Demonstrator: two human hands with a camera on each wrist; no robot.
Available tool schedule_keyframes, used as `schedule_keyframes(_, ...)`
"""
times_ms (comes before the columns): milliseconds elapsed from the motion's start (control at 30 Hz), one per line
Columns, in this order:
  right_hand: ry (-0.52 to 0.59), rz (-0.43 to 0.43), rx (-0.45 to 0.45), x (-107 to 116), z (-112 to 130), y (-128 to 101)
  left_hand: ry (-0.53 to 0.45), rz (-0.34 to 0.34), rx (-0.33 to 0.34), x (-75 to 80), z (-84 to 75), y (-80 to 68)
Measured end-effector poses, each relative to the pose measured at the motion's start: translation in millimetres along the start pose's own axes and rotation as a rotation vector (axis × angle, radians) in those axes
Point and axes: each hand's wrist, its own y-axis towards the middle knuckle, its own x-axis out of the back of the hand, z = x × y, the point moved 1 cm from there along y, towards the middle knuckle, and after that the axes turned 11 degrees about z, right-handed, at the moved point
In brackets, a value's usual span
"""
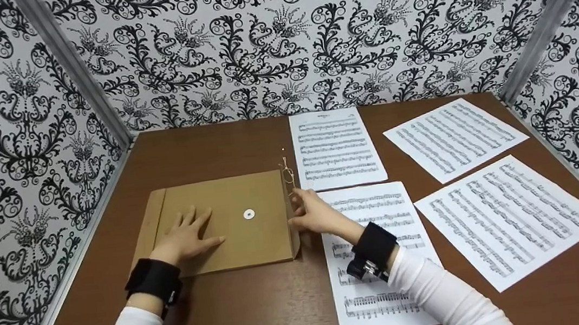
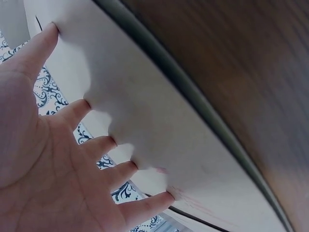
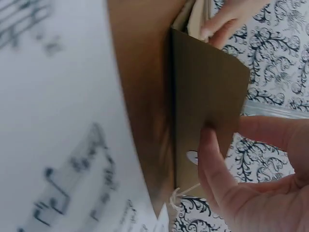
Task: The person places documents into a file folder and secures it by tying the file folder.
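The left hand lies flat, fingers spread, pressing the flat brown paper envelope onto the brown wooden desk. At the envelope's right edge the right hand pinches the raised flap, a grip the right wrist view shows plainly, with thin string beside it. Four white sheets of printed music lie rightward; one sits under the right forearm.

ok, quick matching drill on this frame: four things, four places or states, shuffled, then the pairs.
1. left hand
2. right hand
3. envelope
4. string

A. at the envelope's flap edge
B. loose by the flap's far end
C. flat, fingers spread on the envelope
D. brown, lying on the table

Pairs: 1-C, 2-A, 3-D, 4-B
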Motion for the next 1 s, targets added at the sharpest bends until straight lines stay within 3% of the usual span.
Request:
schedule_keyframes(200, -0.008, 0.113, -0.070, -2.4, -6.7, 5.4, -0.002, 0.009, 0.015, -0.2, -0.9, -0.2)
schedule_keyframes(467, 0.146, 0.209, -0.125, 0.4, -11.9, 11.8, -0.006, -0.002, -0.001, 0.0, 0.1, -0.3)
schedule_keyframes(733, 0.116, 0.255, -0.146, 4.5, -9.7, 7.9, -0.031, 0.005, -0.027, 0.5, 0.6, -0.5)
schedule_keyframes(1000, 0.185, 0.250, -0.129, 7.1, -9.8, 3.9, -0.097, 0.050, -0.039, 5.8, 3.4, 1.2)
